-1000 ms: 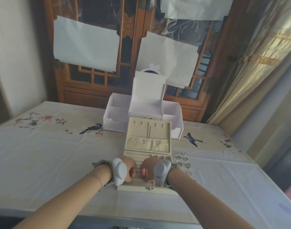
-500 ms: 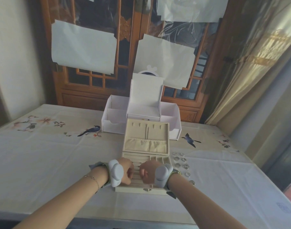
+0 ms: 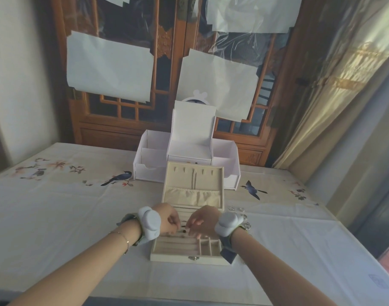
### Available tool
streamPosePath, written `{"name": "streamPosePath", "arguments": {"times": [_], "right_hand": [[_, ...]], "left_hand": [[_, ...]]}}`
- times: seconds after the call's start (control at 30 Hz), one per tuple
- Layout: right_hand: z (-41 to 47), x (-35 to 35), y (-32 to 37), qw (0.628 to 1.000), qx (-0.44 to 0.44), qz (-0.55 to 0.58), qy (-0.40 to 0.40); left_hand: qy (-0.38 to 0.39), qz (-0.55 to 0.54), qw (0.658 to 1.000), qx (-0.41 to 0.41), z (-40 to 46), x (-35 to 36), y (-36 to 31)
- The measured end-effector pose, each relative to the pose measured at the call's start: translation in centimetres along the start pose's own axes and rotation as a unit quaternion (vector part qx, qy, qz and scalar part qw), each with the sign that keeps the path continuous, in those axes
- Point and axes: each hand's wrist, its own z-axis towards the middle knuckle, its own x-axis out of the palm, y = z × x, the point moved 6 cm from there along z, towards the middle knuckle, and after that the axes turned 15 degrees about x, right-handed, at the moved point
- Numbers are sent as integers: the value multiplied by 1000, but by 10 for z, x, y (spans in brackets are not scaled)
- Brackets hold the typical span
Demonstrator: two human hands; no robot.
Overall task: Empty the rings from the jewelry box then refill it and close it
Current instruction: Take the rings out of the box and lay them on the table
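The beige jewelry box [image 3: 190, 259] lies open in front of me on the table, its lid [image 3: 193, 186] standing upright behind the tray. Both hands hover over the ring rolls at the back of the tray. My left hand [image 3: 168, 219] has its fingers curled down onto the rolls; whether it holds anything is hidden. My right hand [image 3: 203, 220] pinches a small dark ring [image 3: 184, 230] at the rolls with its fingertips. Several clear rings [image 3: 236, 209] lie on the tablecloth just right of the box, partly behind my right wrist.
A white open organizer box [image 3: 189, 155] stands right behind the jewelry box. The table carries a cloth with bird prints [image 3: 119, 177]. A wooden door with paper sheets is beyond the far edge, and a curtain hangs at the right.
Both hands were closed fists pressed close together over the tray. They have since parted a little, and their fingers now reach down to the ring rolls.
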Motion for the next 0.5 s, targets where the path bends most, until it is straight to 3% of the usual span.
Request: {"name": "streamPosePath", "arguments": {"times": [0.27, 0.5], "right_hand": [[-7, -41, 3, 972, -3, 233, -32], [-23, -83, 25, 896, -92, 433, -42]], "left_hand": [[-84, -209, 974, 1, 3, -40, -8], [-200, -419, 884, 45, 1, -76, -29]]}}
